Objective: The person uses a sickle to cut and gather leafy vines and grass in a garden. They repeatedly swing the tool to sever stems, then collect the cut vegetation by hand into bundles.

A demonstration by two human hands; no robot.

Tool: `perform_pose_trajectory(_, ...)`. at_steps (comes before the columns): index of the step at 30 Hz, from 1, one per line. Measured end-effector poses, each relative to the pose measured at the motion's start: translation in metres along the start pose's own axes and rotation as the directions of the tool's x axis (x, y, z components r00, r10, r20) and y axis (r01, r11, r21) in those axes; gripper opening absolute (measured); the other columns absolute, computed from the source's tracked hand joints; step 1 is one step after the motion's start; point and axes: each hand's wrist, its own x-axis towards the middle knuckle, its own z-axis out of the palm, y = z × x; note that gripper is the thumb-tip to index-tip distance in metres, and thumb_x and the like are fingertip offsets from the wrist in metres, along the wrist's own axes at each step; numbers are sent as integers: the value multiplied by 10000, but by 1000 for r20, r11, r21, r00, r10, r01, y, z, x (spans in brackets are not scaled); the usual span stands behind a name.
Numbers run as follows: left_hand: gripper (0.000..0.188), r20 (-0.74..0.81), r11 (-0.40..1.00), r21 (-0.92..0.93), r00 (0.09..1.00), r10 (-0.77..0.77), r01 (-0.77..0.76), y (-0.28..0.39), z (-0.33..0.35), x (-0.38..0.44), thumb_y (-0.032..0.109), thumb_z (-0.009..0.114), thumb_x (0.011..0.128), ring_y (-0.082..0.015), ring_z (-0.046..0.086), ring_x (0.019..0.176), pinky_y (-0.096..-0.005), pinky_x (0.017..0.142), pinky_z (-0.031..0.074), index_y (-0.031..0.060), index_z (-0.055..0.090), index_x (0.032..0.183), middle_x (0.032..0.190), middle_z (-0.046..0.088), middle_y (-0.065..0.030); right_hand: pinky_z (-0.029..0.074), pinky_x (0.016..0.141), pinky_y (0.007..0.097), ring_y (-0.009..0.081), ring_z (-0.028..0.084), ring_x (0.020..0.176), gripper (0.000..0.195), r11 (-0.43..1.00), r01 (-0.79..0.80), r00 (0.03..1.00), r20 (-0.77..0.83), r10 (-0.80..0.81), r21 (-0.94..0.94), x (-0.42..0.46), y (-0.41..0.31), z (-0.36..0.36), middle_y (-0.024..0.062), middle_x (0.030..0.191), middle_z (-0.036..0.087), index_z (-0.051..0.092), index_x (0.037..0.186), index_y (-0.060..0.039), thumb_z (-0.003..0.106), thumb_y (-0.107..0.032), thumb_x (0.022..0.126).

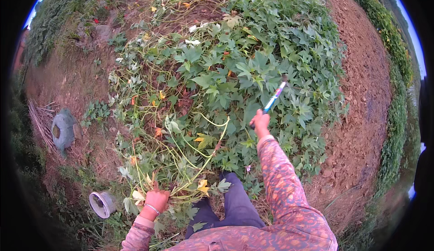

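My left hand (156,200), with a bracelet at the wrist, grips a bunch of leafy green vines (184,185) at the lower left, beside my legs. My right hand (261,120) is closed around the dark grip of a hand tool with a blue, white and red handle (274,98). The tool reaches up and to the right over a dense bed of green lobed leaves (268,68). Its head is small and blurred among the leaves, so its shape cannot be told. Long pale stems run from my left hand up toward the middle of the bed.
A whitish plastic bucket (102,205) lies tipped at the lower left. Farther left, a grey-green sack (63,130) rests by a pile of dry stalks (42,122). Bare brown soil (364,91) borders the bed on the right, with a green hedge-like strip (393,156) beyond.
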Motion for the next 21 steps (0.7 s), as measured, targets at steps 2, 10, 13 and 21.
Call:
perform_pose_trajectory(2, 78, 52, 999, -20, 998, -44, 45, 2, 0, 3, 173, 636, 679, -250, 644, 717, -377, 573, 517, 129, 590, 724, 723, 650, -67, 406, 334, 340, 179, 489, 369, 191, 957, -163, 958, 192, 212, -242, -87, 85, 30, 69, 556, 497, 432, 836, 6, 498, -159, 904)
perform_pose_trajectory(10, 81, 116, 998, -52, 993, -21, 27, 3, 3, 58, 195, 628, 708, -247, 656, 723, -382, 606, 521, 130, 625, 756, 745, 660, -66, 404, 358, 279, 97, 445, 441, 199, 877, -300, 865, 280, 416, -376, -135, 56, -74, 16, 624, 465, 419, 839, -83, 547, -214, 917)
perform_pose_trajectory(13, 102, 140, 999, -21, 990, -22, 25, 1, -5, 81, 200, 655, 696, -249, 656, 744, -387, 605, 517, 131, 625, 765, 749, 659, -60, 397, 359, 265, 89, 441, 435, 196, 859, -242, 866, 300, 401, -452, -93, 25, -87, 3, 621, 467, 440, 849, -80, 564, -218, 909)
perform_pose_trajectory(21, 211, 123, 989, -85, 986, -113, 124, -30, -3, 61, 276, 721, 666, -241, 639, 776, -394, 626, 510, 147, 612, 792, 799, 639, -42, 396, 329, 269, 104, 425, 385, 209, 912, 26, 989, 142, 36, -410, -36, 27, -31, 16, 588, 462, 433, 823, -56, 555, -206, 902)
